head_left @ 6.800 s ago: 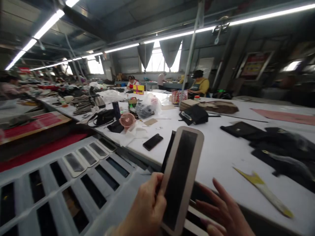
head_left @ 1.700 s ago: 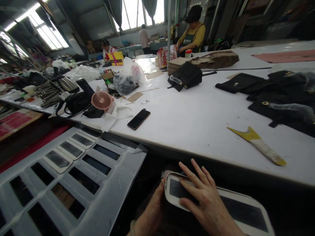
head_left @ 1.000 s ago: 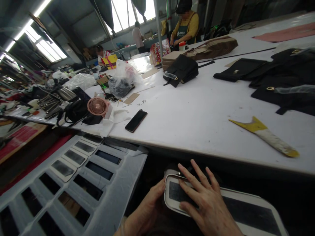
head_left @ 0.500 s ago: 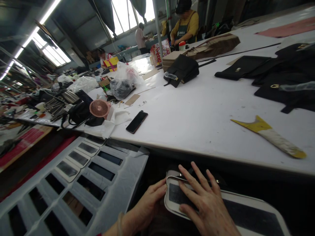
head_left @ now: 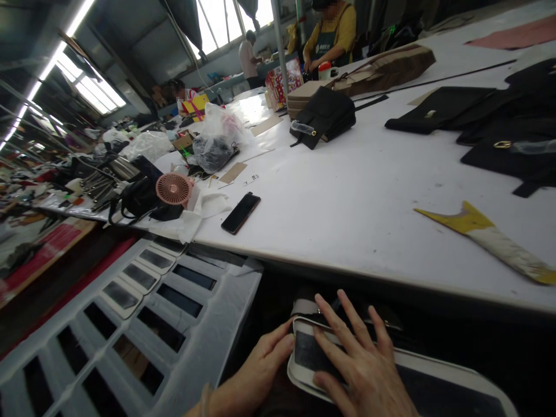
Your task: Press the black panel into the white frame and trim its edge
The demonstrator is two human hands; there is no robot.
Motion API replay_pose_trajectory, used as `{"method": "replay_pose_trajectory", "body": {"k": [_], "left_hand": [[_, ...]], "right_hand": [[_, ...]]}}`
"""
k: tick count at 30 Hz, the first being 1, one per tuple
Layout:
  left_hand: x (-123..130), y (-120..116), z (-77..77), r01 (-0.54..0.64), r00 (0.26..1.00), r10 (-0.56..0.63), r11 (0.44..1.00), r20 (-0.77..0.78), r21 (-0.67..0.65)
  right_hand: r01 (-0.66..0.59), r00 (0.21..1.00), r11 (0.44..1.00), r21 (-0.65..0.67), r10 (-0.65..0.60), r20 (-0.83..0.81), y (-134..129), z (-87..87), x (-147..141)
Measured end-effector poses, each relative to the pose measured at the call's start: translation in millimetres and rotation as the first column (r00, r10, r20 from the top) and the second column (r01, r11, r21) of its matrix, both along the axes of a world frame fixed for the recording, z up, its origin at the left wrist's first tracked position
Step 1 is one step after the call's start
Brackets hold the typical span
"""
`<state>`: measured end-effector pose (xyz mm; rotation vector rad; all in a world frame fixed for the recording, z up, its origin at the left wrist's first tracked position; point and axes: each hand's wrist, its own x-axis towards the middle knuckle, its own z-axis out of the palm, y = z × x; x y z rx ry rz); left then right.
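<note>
A bag piece [head_left: 438, 379] with a dark rectangular panel and a rounded off-white border lies at my lap, below the table edge. At its left end, my left hand [head_left: 260, 365] pinches the border between thumb and fingers. Flat across the panel with fingers spread lies my right hand [head_left: 356, 356], pressing on its upper face. Behind the border, a pale strap-like part and small metal fittings show dimly; the underside is hidden in shadow.
At left stands a grey slotted rack [head_left: 208, 330] with white-edged panels [head_left: 121, 296] on it. The white table [head_left: 321, 214] carries a phone [head_left: 241, 213], a pink fan [head_left: 174, 189], a yellow-ended tool [head_left: 490, 237] and black bags [head_left: 325, 116]. People work at the back.
The view has shifted slightly, so table items sit a little differently. My left hand still pinches the border and my right hand stays spread on the panel.
</note>
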<state>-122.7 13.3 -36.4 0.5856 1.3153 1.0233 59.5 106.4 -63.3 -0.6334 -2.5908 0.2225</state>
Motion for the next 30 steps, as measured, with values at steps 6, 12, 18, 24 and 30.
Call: {"method": "replay_pose_trajectory", "body": {"k": [6,12,18,24,30], "left_hand": [[-1,-1,-4.9,0.07,0.969,-0.066,0.997,-0.24,0.01],[7,8,-8.5,0.074,0.954,-0.04,0.992,-0.298,0.105],[7,6,-9.6,0.048,0.988,-0.028,0.99,-0.15,0.131],[5,-5,-23.6,-0.082,0.985,0.065,0.991,0.161,0.101],[2,1,-39.8,-0.102,0.98,0.129,0.98,-0.152,0.169]], "right_hand": [[-0.002,1.0,1.0,-0.01,0.002,-0.012,5,0.1,-5],[0.034,0.999,0.996,-0.08,-0.032,0.022,2,8.3,-7],[0.103,0.991,0.982,-0.158,-0.088,0.096,-2,17.2,-8],[0.153,0.98,0.965,-0.211,-0.122,0.155,-4,23.0,-10],[0.145,0.982,0.947,-0.287,-0.102,0.161,-4,26.7,-10]]}}
